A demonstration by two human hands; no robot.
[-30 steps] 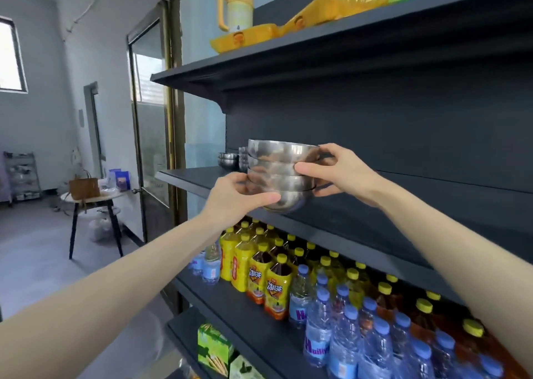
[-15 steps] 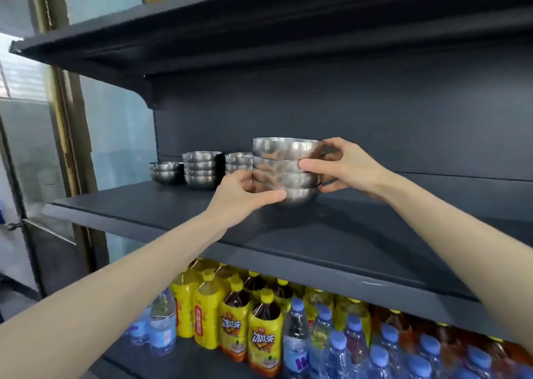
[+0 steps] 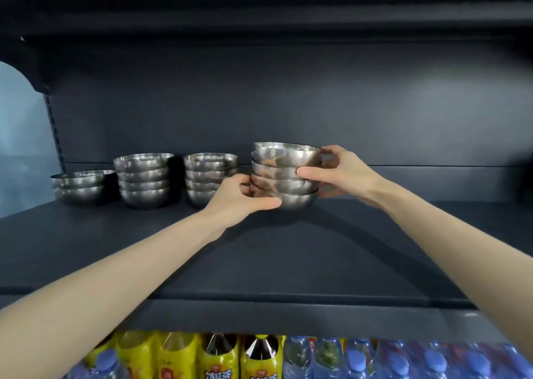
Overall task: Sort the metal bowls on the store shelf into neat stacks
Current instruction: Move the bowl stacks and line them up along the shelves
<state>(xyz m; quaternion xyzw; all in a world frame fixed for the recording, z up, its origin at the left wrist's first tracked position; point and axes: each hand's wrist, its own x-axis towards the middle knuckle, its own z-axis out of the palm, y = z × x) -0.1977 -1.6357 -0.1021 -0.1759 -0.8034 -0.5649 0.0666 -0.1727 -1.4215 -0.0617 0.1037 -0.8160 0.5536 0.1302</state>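
A stack of four metal bowls is gripped between both hands over the right-of-centre part of a dark shelf. The left hand is curled round the lower bowls from the left, with its thumb laid across the front of the bottom bowl. The right hand is closed on the upper bowls from the right, with its thumb pressed on the front of the stack and its fingers wrapped behind. Whether the bottom bowl touches the shelf board cannot be told. To the left, three more stacks are set in a row near the back wall: a tall stack just beside the left hand, a second tall stack, and a low stack at the far left. On the level below, yellow-labelled bottles and blue-capped water bottles are seen.
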